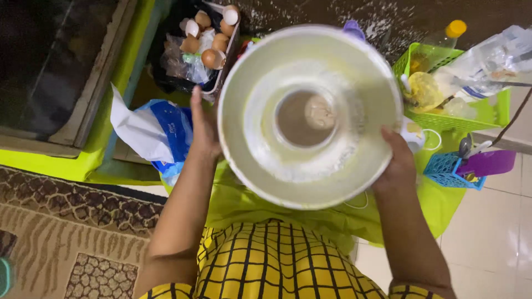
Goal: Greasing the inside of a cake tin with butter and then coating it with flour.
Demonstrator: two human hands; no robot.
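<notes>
Sieve (310, 116), white and flour-dusted, held level above green cloth (443, 205).
Left hand (204, 126) and right hand (400, 160) clasp opposite rims; steady, even grip probably keeps flour from spilling.

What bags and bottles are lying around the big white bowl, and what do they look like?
Paper bag: left of the big white bowl, beside the left hand; crumpled, white and blue.
Clear plastic bag: upper right, over the green basket; crinkled, see-through.
Bottle: top right, behind the basket; clear, yellow cap.
Clear bag: top left, among eggshells; crumpled.
</notes>
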